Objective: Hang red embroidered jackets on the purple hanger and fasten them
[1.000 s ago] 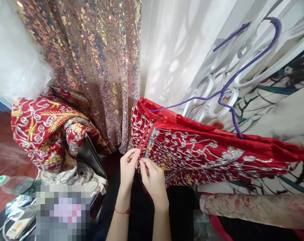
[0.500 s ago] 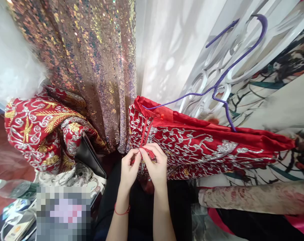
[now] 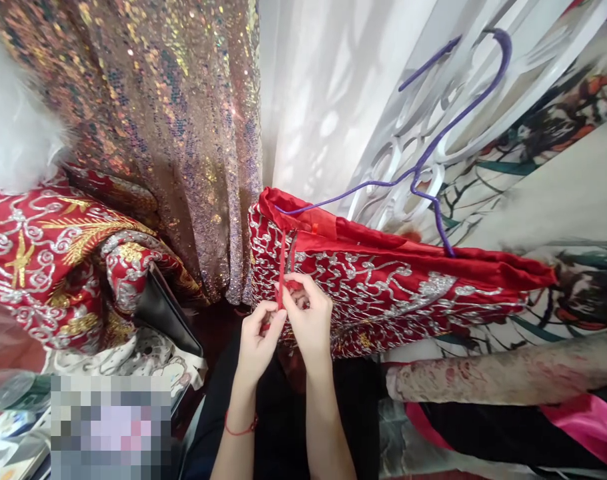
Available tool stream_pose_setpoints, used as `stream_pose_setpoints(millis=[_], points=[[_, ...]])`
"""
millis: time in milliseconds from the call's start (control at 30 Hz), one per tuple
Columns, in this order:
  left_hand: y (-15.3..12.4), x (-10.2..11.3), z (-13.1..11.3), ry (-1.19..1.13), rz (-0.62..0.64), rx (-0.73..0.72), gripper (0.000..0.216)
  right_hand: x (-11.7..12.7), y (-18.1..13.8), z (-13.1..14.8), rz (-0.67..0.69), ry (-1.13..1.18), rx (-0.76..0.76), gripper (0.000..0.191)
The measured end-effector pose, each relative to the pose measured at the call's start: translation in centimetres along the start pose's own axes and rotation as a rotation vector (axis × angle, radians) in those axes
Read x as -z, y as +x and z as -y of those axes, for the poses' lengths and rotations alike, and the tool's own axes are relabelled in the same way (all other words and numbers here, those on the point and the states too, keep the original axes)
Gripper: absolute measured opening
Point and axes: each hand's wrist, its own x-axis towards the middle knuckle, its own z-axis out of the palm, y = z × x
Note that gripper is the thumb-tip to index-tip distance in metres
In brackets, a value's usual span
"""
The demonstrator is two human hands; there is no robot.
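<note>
Your left hand (image 3: 257, 339) and right hand (image 3: 309, 321) pinch the red ties (image 3: 282, 263).
They run far-to-near down the left end of the red embroidered garment (image 3: 383, 287). Both grips are closed on them, the right higher than a second ago.

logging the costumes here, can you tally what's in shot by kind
red garments: 2, hung garment and heaped garment
ties: 2
hands: 2, left hand and right hand, both pinching the ties
hanger: 1
sequin cloth: 1
total: 8
</note>
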Motion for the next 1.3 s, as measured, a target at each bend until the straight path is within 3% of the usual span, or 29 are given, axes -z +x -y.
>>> stream_pose_setpoints(millis=[200, 467, 633, 733, 900, 1067, 1200, 1300], points=[[0.3, -0.4, -1.0, -0.032, -0.09, -0.042, 0.032, 0.4, 0.4, 0.7, 0.024, -0.03, 0.087, 0.002], [0.6, 0.9, -0.5, 0.042, -0.231, -0.312, 0.014, 0.0, 0.2, 0.8, 0.097, -0.165, 0.172, 0.017], [0.5, 0.7, 0.0, -0.039, -0.222, -0.167, 0.02, 0.9, -0.7, 0.9, 0.257, 0.011, 0.18, 0.025], [0.3, 0.3, -0.2, -0.057, -0.26, -0.082, 0.025, 0.8, -1.5, 0.2, 0.209, 0.191, 0.058, 0.041], [0.4, -0.1, -0.5, -0.126, -0.196, -0.018, 0.031, 0.1, -2.3, -1.0, 0.201, 0.331, -0.065, 0.042], [0.7, 0.2, -0.5, -0.118, -0.122, 0.02, 0.028, 0.5, -2.3, -0.7, 0.242, 0.045, 0.026, 0.012], [1.0, 1.3, -0.9, -0.069, -0.043, 0.021, 0.027, 1.3, -2.1, -0.7, 0.213, -0.054, 0.079, 0.016], [2.3, 2.8, -2.3, 0.074, 0.071, -0.029, 0.027, 2.4, -1.5, -0.8, 0.118, -0.144, 0.116, 0.018]])
